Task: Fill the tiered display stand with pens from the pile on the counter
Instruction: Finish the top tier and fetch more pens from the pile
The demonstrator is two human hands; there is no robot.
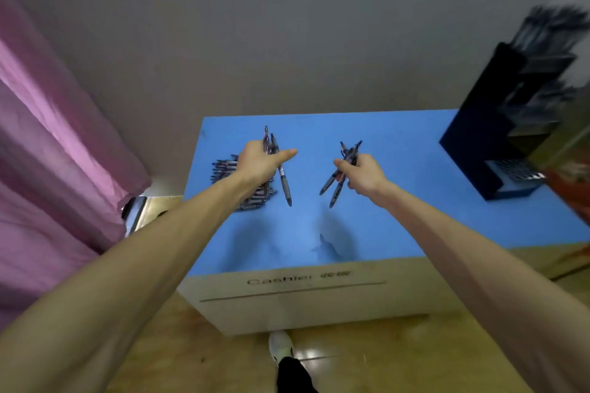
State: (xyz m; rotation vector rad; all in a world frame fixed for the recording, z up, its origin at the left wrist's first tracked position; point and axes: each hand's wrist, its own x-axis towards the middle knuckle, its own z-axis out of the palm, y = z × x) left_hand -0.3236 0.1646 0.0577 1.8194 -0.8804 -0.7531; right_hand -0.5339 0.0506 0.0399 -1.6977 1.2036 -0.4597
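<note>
Both forearms are seen bare to the near edge, with no sleeves, watch or rings shown. A white lace-up shoe (281, 344) and a black trouser leg (292, 375) are seen below.

A pink curtain (54, 143) is hanging in folds along the left side, beside a plain grey wall (287, 25). A white shoe (281, 346) is standing on the glossy wooden floor (191, 357), just in front of the cabinet front lettered "Cashier" (281, 281).
</note>
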